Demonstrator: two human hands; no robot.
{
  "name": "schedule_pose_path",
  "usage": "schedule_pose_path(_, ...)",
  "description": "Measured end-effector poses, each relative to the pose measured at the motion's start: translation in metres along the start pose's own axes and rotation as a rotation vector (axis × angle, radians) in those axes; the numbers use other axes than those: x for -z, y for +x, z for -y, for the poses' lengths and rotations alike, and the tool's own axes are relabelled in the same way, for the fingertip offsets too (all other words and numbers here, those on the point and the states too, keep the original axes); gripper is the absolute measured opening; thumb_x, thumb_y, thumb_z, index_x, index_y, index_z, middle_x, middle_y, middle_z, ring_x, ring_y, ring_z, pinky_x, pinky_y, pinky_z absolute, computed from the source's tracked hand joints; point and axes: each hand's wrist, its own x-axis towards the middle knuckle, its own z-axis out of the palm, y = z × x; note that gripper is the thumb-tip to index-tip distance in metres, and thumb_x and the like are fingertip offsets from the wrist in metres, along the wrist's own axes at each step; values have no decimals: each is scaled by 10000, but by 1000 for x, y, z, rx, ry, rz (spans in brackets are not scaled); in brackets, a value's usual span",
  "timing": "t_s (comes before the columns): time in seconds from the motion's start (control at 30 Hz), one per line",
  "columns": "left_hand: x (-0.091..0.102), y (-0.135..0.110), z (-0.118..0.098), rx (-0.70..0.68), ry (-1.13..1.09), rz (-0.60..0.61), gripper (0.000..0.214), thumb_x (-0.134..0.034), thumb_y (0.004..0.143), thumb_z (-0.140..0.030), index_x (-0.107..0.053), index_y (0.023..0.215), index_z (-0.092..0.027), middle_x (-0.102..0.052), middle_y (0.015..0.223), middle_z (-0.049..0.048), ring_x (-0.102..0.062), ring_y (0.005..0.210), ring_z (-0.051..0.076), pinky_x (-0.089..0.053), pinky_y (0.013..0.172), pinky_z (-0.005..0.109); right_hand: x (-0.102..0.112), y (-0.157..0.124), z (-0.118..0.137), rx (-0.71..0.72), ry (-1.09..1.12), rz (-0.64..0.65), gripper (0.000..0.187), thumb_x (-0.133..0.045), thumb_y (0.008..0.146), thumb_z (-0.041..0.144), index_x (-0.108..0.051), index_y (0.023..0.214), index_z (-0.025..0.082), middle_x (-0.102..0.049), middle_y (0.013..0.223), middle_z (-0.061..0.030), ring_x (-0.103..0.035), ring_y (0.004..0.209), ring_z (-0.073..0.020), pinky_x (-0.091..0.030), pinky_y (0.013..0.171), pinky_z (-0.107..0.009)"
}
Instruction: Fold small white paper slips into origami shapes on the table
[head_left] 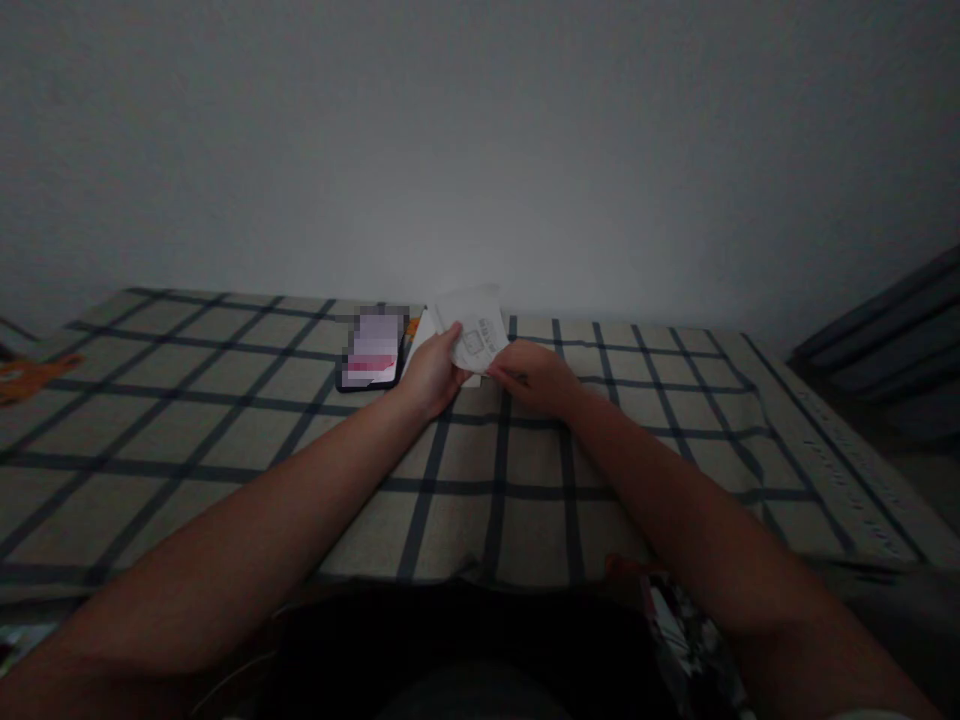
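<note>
A white sheet of paper [476, 325] with dark print and a small line drawing is held up over the checked tablecloth. My left hand [435, 372] grips its left side, thumb lying on the front. At the lower right corner, my right hand [534, 376] pinches the paper between thumb and fingers. Just left of my left hand lies a phone [373, 350] with a lit screen, blurred out in part. Something white and flat [420, 328] shows behind my left hand; its kind is hidden.
The checked tablecloth [360, 440] covers the table, which meets a plain wall [480, 150] at the back. An orange thing [37, 378] is at the far left edge. Dark draped fabric [892, 340] stands at the right.
</note>
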Motion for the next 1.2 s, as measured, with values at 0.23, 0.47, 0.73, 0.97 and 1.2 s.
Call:
schedule_pose_path(0.23,-1,-5,-4,2,32,84,395,-512,947,-299,-523,1314,-152,-625,1308,133,-625,1158,286,-537,942,482,6,-1,-1,-295,309,-304,290,-565,904,406,-714,823,170,-679,741,-7,-569,657,-126,-403,629,-242)
schedule_pose_path(0.47,-2,-12,3,-62,215,262,584,-767,739,-189,-576,1290,-176,-637,1284,127,-621,1154,296,-530,962,453,1,2,-11,-541,651,-441,277,-677,785,435,-703,840,165,-650,718,4,-564,650,-117,-407,597,-232)
schedule_pose_path(0.73,-1,-11,-1,-142,162,225,576,-764,723,-143,-578,1267,-186,-695,1156,89,-697,911,217,-615,752,345,8,2,-7,-580,783,-418,314,-725,726,441,-634,833,161,-571,718,20,-500,635,-93,-384,576,-218)
schedule_pose_path(0.97,0,-11,-6,45,143,191,276,-735,777,-192,-663,1036,-128,-734,944,77,-694,728,152,-611,659,265,9,1,-8,-697,984,-268,359,-765,656,431,-552,817,191,-569,649,50,-488,549,-89,-343,491,-206)
schedule_pose_path(1.2,0,-14,-1,18,237,212,375,-765,733,-171,-682,1097,-141,-697,1183,129,-699,951,213,-596,806,306,3,0,-10,-624,980,-313,356,-748,704,399,-526,909,210,-590,603,64,-543,545,-102,-429,528,-220)
